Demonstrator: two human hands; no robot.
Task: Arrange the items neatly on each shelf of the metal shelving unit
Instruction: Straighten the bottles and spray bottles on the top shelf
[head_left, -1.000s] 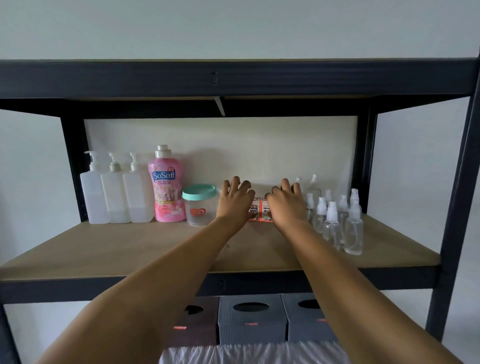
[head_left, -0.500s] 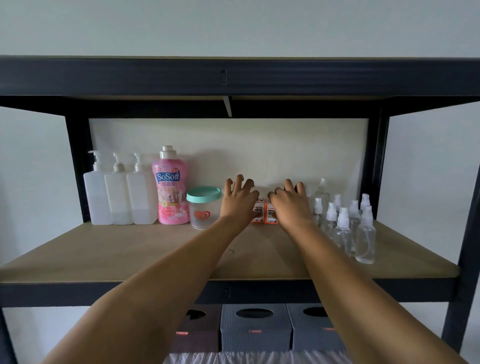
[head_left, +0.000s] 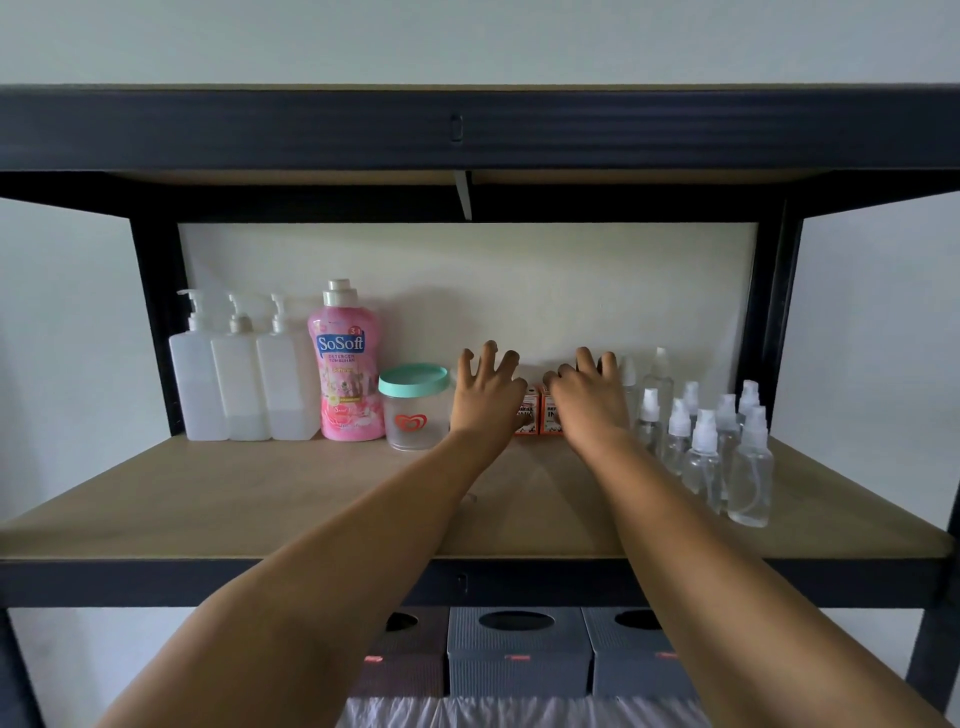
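Both hands, left hand (head_left: 485, 397) splayed, right hand (head_left: 589, 397) loosely curled, rest over orange boxes (head_left: 537, 415) mid-shelf at the back, squaring them; next, likely nudge flush beside jar (head_left: 414, 405).

Both bare forearms are reaching forward and upward side by side, converging a little toward the hands. The left hand (head_left: 485, 397) is lying palm down with its fingers (head_left: 490, 356) spread wide and pointing away. The right hand (head_left: 589, 397) is also lying palm down, just beside the left, its fingers held closer together and bending slightly downward.
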